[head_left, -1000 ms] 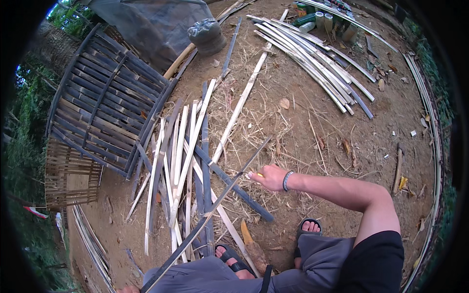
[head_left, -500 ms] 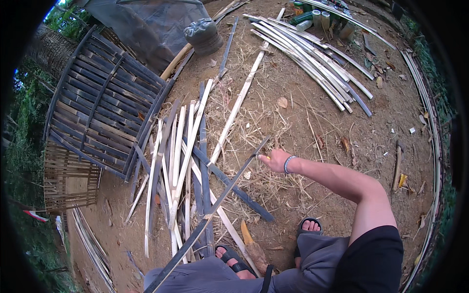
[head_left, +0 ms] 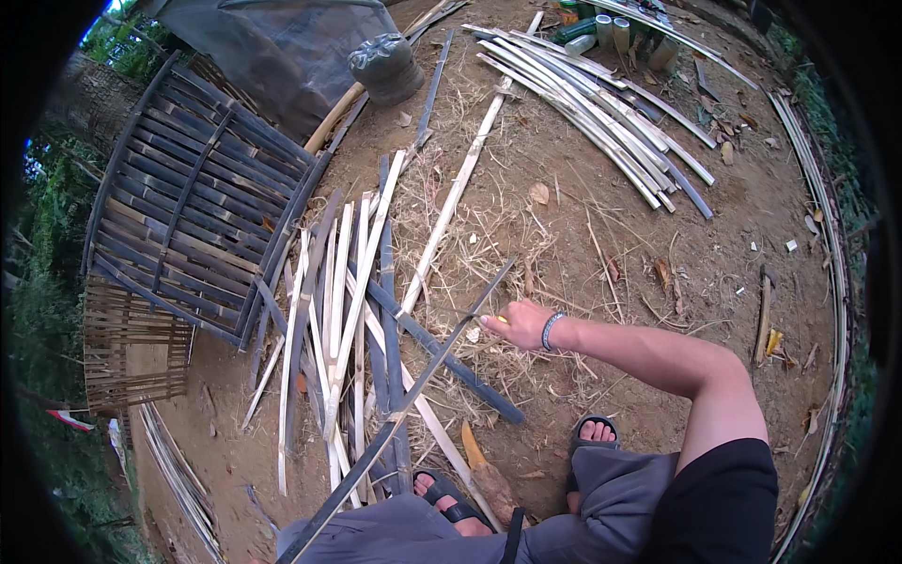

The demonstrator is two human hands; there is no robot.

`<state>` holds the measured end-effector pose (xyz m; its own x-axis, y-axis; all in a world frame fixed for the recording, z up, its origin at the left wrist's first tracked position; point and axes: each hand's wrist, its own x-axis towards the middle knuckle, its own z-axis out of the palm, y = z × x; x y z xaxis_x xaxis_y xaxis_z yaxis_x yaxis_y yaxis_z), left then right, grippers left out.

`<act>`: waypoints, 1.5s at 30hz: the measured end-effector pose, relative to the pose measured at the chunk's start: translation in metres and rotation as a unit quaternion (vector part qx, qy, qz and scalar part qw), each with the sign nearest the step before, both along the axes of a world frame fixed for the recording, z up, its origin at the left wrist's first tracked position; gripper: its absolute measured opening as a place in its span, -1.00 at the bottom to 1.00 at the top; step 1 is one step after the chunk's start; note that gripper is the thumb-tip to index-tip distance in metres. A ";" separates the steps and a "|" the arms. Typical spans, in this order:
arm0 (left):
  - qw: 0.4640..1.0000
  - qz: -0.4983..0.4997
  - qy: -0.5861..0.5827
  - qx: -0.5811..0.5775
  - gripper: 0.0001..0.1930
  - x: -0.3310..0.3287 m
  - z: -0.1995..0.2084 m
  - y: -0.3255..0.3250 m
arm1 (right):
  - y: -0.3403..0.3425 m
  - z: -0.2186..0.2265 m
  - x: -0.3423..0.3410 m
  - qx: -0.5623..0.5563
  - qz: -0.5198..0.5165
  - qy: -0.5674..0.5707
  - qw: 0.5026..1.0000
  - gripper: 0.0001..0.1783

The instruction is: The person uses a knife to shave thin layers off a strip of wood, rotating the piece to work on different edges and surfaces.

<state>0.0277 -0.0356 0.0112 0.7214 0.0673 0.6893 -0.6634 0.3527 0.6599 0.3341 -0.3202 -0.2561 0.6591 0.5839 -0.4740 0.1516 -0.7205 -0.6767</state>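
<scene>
A long dark bamboo strip (head_left: pixel 402 406) slants from my lap at the lower left up toward the middle, its far end raised over the ground. My right hand (head_left: pixel 520 325) is closed around a small tool with a yellow handle, apparently a knife, mostly hidden by the fingers. The tool meets the strip a little below its far tip. My left hand is out of view. Beneath the strip lies a heap of pale and dark bamboo strips (head_left: pixel 340 282), with one thicker dark strip (head_left: pixel 449 359) crossing under it.
Thin shavings (head_left: pixel 554 362) litter the brown soil. Farther right lies another bundle of pale strips (head_left: pixel 587 108), near upright bottles (head_left: pixel 621 36). A slatted bamboo frame (head_left: pixel 202 202) leans at the left, and a stuffed dark bag (head_left: pixel 386 70) sits behind. My sandalled feet (head_left: pixel 594 433) are close by.
My right hand with the tool has slid a short way toward me and to the left along the strip. The strip's far end has shifted slightly left.
</scene>
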 end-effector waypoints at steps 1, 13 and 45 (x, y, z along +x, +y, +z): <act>1.000 0.004 0.006 -0.006 -0.50 0.001 -0.001 -0.003 | -0.012 -0.011 0.016 -0.028 -0.033 0.003 0.999 -0.13; 0.999 -0.028 -0.014 -0.020 -0.52 0.012 -0.001 -0.005 | -0.023 -0.029 0.045 -0.058 -0.099 -0.055 0.992 -0.19; 1.000 -0.022 -0.016 0.001 -0.50 0.012 0.006 -0.002 | -0.042 -0.094 0.077 -0.119 -0.175 0.024 0.977 -0.15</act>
